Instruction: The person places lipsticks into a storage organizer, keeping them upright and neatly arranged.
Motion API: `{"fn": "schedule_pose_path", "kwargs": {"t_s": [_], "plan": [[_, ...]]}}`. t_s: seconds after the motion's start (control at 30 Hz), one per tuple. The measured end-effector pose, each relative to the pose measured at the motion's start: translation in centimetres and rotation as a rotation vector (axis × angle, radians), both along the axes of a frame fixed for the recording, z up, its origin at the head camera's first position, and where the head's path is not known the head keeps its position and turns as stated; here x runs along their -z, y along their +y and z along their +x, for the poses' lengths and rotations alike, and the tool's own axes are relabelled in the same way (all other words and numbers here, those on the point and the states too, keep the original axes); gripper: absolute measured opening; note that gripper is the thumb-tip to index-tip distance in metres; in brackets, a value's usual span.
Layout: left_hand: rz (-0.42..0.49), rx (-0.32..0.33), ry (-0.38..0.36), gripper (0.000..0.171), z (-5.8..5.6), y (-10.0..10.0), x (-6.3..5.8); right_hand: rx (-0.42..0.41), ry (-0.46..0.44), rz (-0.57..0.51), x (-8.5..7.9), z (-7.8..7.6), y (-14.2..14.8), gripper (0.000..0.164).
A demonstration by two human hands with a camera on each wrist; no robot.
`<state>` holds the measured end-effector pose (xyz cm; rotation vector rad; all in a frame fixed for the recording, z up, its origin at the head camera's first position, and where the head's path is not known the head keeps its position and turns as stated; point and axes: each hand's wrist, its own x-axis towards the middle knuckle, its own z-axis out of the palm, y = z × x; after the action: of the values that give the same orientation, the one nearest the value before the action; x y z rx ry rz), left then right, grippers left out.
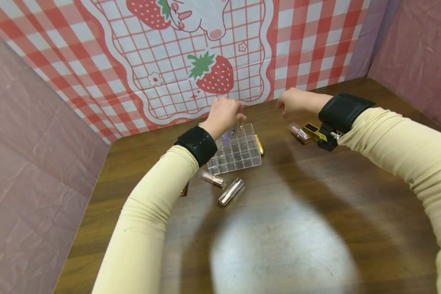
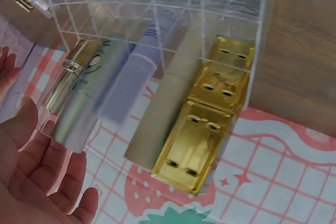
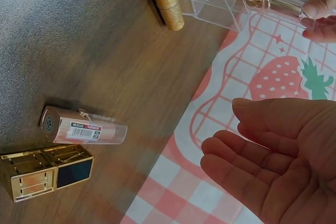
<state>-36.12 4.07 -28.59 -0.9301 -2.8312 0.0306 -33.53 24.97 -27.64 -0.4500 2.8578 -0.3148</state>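
Note:
My left hand [image 1: 224,116] is over the back row of a clear acrylic lipstick organizer [image 1: 239,159]. Its thumb and fingers pinch the clear-capped end of a gold lipstick [image 2: 62,88] standing in a back slot. Beside that lipstick stand a silvery-green tube [image 2: 94,93], a lilac tube [image 2: 128,80], a beige tube [image 2: 161,111] and a gold square case [image 2: 197,135]. To the right, my right hand [image 1: 297,103] hovers above the table, holding nothing, its fingers relaxed. Below it lie a clear-capped pink lipstick [image 3: 84,127] and a gold-and-black lipstick [image 3: 50,171].
A glittery gold tube [image 1: 259,145] lies against the organizer's right side. In front of it lie a clear-capped lipstick [image 1: 212,179] and a shiny rose-gold tube [image 1: 231,192]. A dark item [image 1: 185,190] is partly hidden by the left sleeve. A strawberry-print cloth [image 1: 158,98] hangs behind.

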Motion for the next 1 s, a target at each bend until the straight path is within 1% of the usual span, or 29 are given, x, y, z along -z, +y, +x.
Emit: {"fn": "schedule_pose_path", "kwargs": {"t_s": [0.2,0.33,0.5,0.6,0.67,0.77,0.9,0.97,1.0], "plan": [[0.005,-0.001,-0.032,0.029,0.0,-0.4,0.3,0.000,-0.005,0.003,0.1,-0.1,-0.1,0.041],[0.025,-0.011,-0.019,0.029,-0.1,-0.8,0.2,0.001,-0.008,0.001,0.1,-0.2,-0.2,0.040],[0.057,-0.005,-0.016,0.030,-0.2,-1.2,-0.1,0.001,-0.006,0.000,0.1,-0.3,-0.2,0.040],[0.076,-0.012,-0.021,0.031,-0.4,-1.5,-0.6,-0.005,0.001,0.000,0.4,-0.5,0.0,0.037],[0.080,-0.028,-0.011,0.030,-0.5,-1.9,-0.9,-0.015,0.018,0.015,0.8,-0.7,0.3,0.034],[0.076,-0.053,-0.017,0.033,-0.7,-2.5,-1.3,-0.023,0.042,0.058,1.6,-1.2,1.0,0.024],[0.065,-0.078,-0.014,0.034,-1.0,-3.7,-1.5,-0.041,0.075,0.123,2.7,-1.9,2.0,0.012],[0.065,-0.089,-0.007,0.034,-1.2,-4.3,-1.4,-0.054,0.090,0.144,3.0,-2.2,2.3,0.013],[0.064,-0.095,-0.001,0.033,-1.2,-4.7,-1.3,-0.052,0.083,0.151,3.2,-2.3,2.4,0.014]]}}
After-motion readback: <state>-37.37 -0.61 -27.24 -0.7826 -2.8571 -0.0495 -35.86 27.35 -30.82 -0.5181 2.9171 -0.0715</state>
